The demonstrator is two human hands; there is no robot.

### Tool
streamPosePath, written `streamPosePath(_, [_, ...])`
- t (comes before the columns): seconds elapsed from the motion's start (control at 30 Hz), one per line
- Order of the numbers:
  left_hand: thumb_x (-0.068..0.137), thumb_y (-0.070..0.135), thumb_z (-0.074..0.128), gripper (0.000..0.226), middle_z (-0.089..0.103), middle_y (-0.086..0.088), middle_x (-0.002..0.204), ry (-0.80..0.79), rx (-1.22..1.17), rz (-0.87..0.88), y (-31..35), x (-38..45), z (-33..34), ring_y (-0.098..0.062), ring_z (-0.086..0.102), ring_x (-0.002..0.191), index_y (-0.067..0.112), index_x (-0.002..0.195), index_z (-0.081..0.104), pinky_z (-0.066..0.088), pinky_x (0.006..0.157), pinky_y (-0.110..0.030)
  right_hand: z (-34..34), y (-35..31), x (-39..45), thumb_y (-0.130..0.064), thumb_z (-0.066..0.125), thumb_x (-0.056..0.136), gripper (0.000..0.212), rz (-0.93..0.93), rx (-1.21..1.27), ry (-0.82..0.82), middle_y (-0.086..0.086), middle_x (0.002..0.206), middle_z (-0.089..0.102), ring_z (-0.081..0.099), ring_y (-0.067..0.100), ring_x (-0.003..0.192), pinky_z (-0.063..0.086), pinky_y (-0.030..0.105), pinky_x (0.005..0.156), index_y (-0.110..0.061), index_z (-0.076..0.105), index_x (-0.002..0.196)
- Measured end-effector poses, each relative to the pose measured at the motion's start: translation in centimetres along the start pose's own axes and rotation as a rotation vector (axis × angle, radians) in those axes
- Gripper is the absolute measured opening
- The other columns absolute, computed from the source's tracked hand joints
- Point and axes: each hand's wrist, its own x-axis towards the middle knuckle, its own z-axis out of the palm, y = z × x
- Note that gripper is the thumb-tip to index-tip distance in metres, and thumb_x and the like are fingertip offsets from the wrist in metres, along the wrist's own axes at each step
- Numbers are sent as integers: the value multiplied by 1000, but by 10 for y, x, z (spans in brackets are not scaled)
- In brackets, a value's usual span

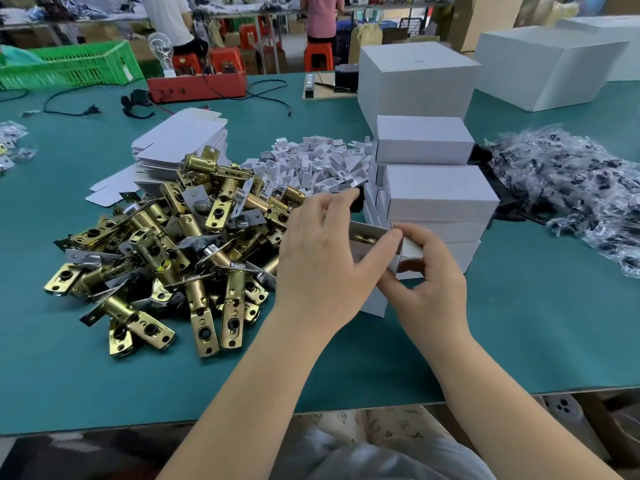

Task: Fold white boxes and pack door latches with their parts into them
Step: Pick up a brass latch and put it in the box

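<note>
Now your left hand [322, 258] and right hand [427, 271] both pinch the open box [372, 244], latch inside, at table [519, 341] centre; latch pile [166, 244] at 9 o'clock, closed boxes [436, 192] at 12.

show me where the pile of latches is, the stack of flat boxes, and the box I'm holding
pile of latches [162, 251], head view, middle of the heap.
stack of flat boxes [180, 143], head view, top sheet.
held box [367, 233], head view, open flap.
</note>
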Motion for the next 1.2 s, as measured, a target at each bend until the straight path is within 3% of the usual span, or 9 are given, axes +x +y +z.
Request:
streamPosePath(0.2, [79, 45, 68, 47, 54, 22, 115, -166, -348, 79, -35, 0, -7, 9, 48, 112, 33, 124, 58, 34, 91, -4, 1, 1, -1, -45, 70, 73, 48, -59, 1, 7, -32, 107, 53, 56, -5, 85, 45, 7, 72, -44, 46, 114])
streamPosePath(0.37, [73, 35, 78, 51, 64, 18, 109, -110, -647, -28, -54, -4, -4, -9, 62, 108, 42, 118, 57, 53, 92, -28, -2, 1, 0, -50, 69, 75, 51, -29, 62, -53, -47, 106, 51, 54, -14, 93, 39, -1, 78, -56, 40, 117])
streamPosePath(0.47, [72, 40, 77, 43, 63, 20, 109, -144, -631, -29, -56, -7, 2, -11, 61, 109, 46, 111, 59, 52, 91, -29, -2, 2, 1, -53, 66, 82, 46, -6, 51, -59, -38, 99, 57, 56, -12, 94, 41, 1, 78, -59, 38, 118])
streamPosePath(0.57, [76, 30, 76, 36, 67, 23, 103, -194, -698, -82, -55, -8, 6, -6, 66, 98, 50, 103, 61, 53, 80, -18, -5, -1, 0, -46, 49, 87, 31, -76, 47, 78, -30, 95, 59, 60, -6, 87, 44, 7, 75, -52, 43, 117])
streamPosePath(0.67, [76, 28, 76, 37, 70, 23, 99, -191, -735, -116, -54, -9, 7, -3, 69, 92, 54, 97, 62, 53, 77, -16, -21, -4, 8, -30, 49, 90, 17, -118, 235, 292, -13, 88, 64, 63, 11, 75, 52, 29, 66, -37, 54, 104])
streamPosePath(0.83, [77, 32, 73, 32, 70, 18, 100, -197, -762, -170, -55, -9, 11, -8, 68, 95, 42, 105, 60, 56, 83, -26, -71, 18, 58, -17, 51, 80, 10, 175, 382, 569, -9, 60, 59, 51, 10, 49, 44, 23, 46, -23, 58, 81])
streamPosePath(1.03, [79, 36, 71, 33, 69, 15, 103, -189, -743, -178, -54, -8, 14, -14, 67, 97, 42, 108, 58, 55, 87, -32, -102, 80, 125, -7, 53, 84, 20, 537, -30, 238, -2, 71, 60, 55, 4, 55, 49, 16, 48, -13, 67, 98])
streamPosePath(1.13, [79, 36, 71, 33, 69, 16, 103, -193, -746, -177, -55, -8, 15, -12, 67, 97, 46, 107, 58, 54, 87, -32, -100, 101, 136, -11, 58, 84, 24, 514, -300, 136, 6, 87, 67, 61, 22, 78, 54, 38, 77, -11, 70, 105])
streamPosePath(1.2, [78, 38, 71, 32, 69, 16, 104, -201, -742, -177, -55, -7, 15, -12, 66, 98, 48, 107, 58, 54, 87, -31, -93, 105, 130, -15, 58, 85, 25, 445, -438, 107, 9, 100, 69, 61, 29, 95, 46, 36, 84, -13, 70, 106])
